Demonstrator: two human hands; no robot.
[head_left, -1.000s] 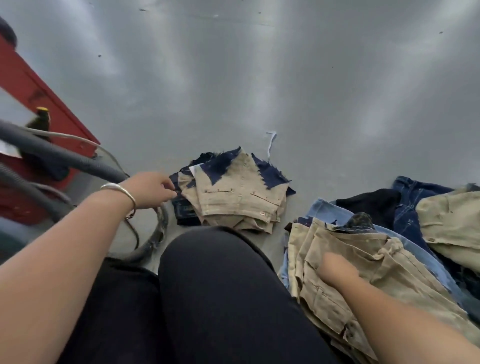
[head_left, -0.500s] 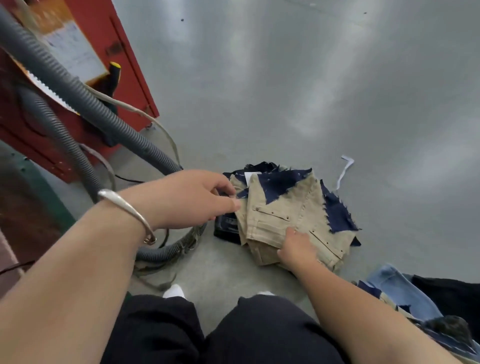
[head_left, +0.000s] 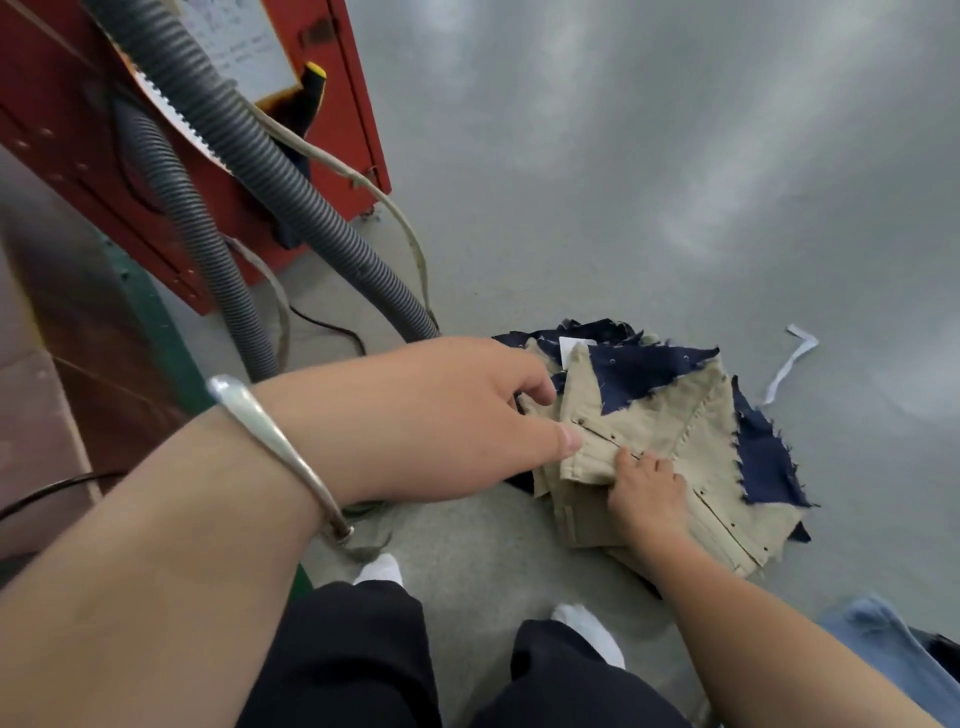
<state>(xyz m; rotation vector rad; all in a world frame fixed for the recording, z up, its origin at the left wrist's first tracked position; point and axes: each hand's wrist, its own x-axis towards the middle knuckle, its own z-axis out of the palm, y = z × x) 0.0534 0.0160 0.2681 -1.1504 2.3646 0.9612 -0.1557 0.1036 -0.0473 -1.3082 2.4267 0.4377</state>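
Observation:
A stack of khaki fabric pieces (head_left: 670, 415) with navy pieces (head_left: 763, 457) between them lies on the grey floor. My left hand (head_left: 447, 415), with a silver bangle (head_left: 280, 447) on its wrist, is at the stack's left edge. Its thumb lies on the top khaki piece and its fingers curl over the corner, pinching it. My right hand (head_left: 647, 493) rests on the stack's near side, fingers curled at the folded edge of the top khaki piece.
Two grey ribbed hoses (head_left: 291, 192) and cables run down past a red cabinet (head_left: 343, 104) on the left, ending close to the stack. A white strip (head_left: 789, 364) lies beyond it. Light blue denim (head_left: 883, 644) shows at bottom right. My white-socked feet (head_left: 587, 629) stand just before the stack.
The view swung left toward the stack. My right hand left the khaki pile on the right and came onto the stack. My left hand closed in on its left corner.

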